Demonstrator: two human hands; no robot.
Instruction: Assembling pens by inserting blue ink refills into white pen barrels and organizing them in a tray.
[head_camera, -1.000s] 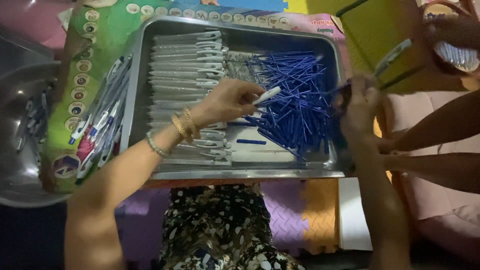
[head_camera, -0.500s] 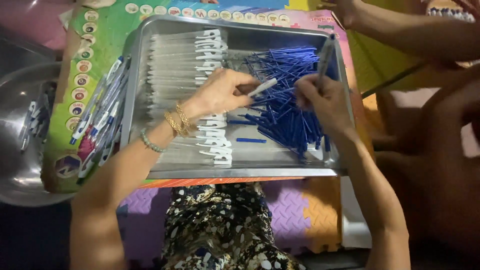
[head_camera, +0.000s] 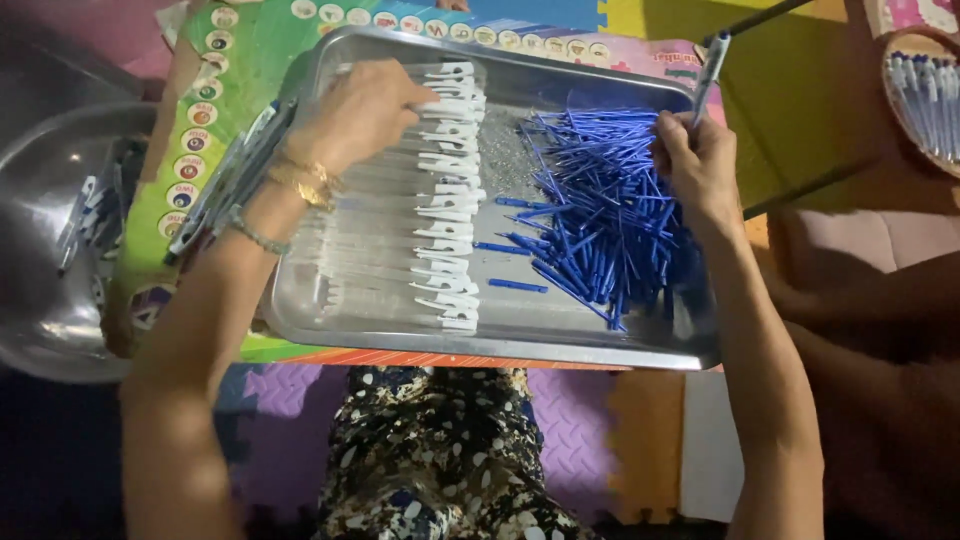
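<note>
Right hand (head_camera: 698, 160) pinches a blue-and-clear plastic pen (head_camera: 709, 72) over the loose blue refill pile (head_camera: 610, 210), left hand (head_camera: 360, 112) curls on the clear pen barrels (head_camera: 400, 200), so one elbow bump could tip the shallow metal tray (head_camera: 520, 335).

This looks like a home where people do small piece work on the floor. Soft puzzle play mats (head_camera: 560, 440) in purple, orange and yellow cover the floor. A child's learning poster (head_camera: 200, 130) lies under a metal tray (head_camera: 520, 340) full of pen parts.
</note>
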